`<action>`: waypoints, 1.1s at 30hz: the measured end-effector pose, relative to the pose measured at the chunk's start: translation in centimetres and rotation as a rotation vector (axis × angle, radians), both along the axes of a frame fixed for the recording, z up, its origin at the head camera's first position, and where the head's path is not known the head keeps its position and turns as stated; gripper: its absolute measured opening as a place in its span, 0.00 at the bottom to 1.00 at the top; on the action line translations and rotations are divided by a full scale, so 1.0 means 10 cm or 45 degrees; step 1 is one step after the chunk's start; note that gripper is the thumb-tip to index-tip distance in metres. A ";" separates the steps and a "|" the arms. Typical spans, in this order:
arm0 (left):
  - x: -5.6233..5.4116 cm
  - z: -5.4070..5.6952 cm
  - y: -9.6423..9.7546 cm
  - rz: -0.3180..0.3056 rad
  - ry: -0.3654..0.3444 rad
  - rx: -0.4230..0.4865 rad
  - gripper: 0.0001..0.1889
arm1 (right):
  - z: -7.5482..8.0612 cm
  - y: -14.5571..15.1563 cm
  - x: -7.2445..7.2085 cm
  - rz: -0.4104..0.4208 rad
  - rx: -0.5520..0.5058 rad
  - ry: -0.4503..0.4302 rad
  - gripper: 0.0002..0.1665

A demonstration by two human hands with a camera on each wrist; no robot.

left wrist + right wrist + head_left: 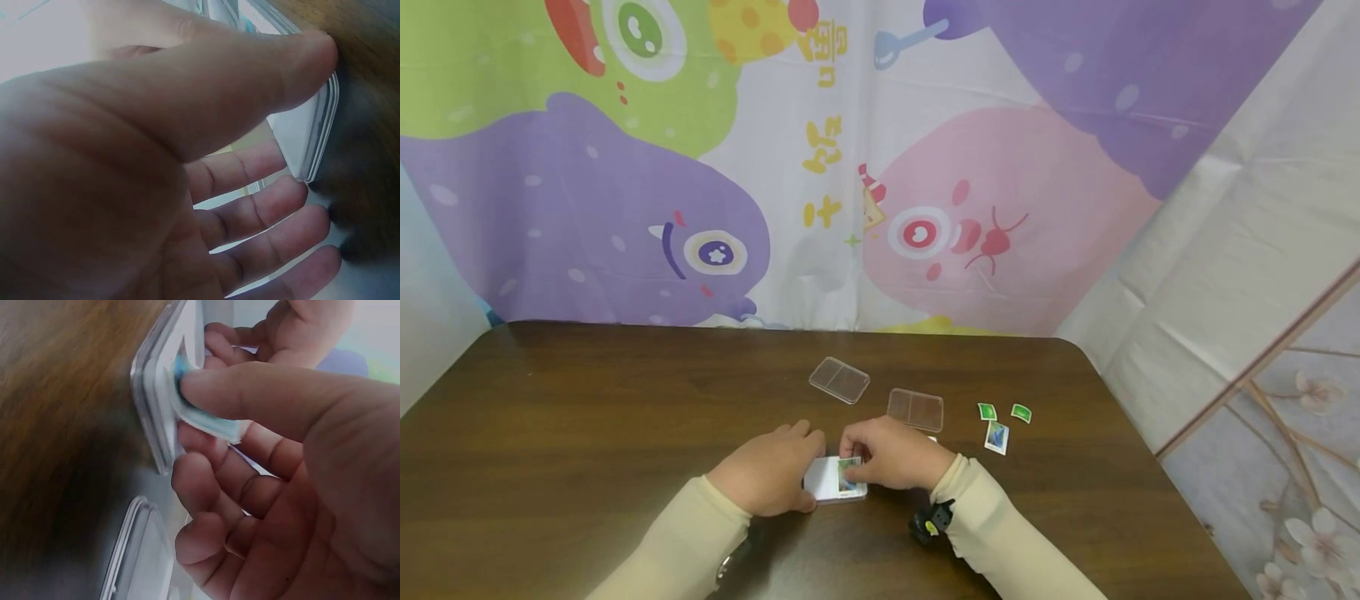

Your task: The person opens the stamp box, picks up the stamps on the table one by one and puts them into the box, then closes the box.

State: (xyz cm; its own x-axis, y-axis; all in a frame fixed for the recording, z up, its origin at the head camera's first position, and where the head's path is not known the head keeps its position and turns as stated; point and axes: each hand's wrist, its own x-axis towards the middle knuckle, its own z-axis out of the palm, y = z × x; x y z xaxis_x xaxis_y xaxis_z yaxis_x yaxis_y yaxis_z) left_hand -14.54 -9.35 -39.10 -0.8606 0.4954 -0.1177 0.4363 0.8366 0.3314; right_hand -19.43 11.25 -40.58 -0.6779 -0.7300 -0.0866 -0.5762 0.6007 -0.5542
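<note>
A flat white case (820, 481) with clear plastic edges lies on the table in front of the person. The left hand (766, 472) grips its left end, thumb at the near edge and fingers at the far one. In the left wrist view the thumb lies across a corner of the case (304, 140). Over the right half of the case is a small stamp-like picture (846, 479), green and blue with a white border. The right hand (891, 454) pinches it, and in the right wrist view the picture (219, 427) bends up under the thumb.
Two clear plastic covers (839, 381) (915, 411) lie beyond the hands. To the right are two small green pictures (987, 412) (1021, 412) and a larger blue one (997, 437). A printed cloth (820, 283) hangs behind the brown table (587, 417).
</note>
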 end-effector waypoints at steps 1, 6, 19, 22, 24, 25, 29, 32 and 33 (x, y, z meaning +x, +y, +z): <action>0.00 0.00 0.00 -0.001 0.000 0.000 0.27 | 0.00 0.00 0.01 -0.001 0.017 0.018 0.09; 0.00 0.00 0.00 -0.008 0.005 0.003 0.27 | 0.02 -0.01 0.02 -0.013 0.082 0.112 0.10; 0.01 0.02 0.00 -0.013 0.003 0.022 0.26 | 0.03 -0.02 0.05 -0.032 0.153 0.196 0.13; 0.00 0.03 0.00 -0.018 0.009 0.020 0.26 | 0.04 -0.02 0.05 -0.025 0.150 0.199 0.12; 0.00 0.03 0.00 -0.022 0.012 0.017 0.26 | 0.05 -0.03 0.06 -0.018 0.143 0.187 0.10; 0.00 0.03 0.00 -0.023 0.013 0.016 0.26 | 0.06 -0.03 0.06 -0.015 0.143 0.182 0.09; 0.01 0.02 0.00 -0.021 0.010 0.009 0.26 | 0.07 -0.03 0.07 -0.012 0.165 0.176 0.09; 0.00 0.01 0.00 -0.017 0.001 0.007 0.26 | 0.07 -0.02 0.06 -0.003 0.187 0.189 0.09; 0.00 0.01 0.00 -0.017 0.001 0.006 0.26 | 0.07 -0.01 0.05 0.002 0.191 0.196 0.08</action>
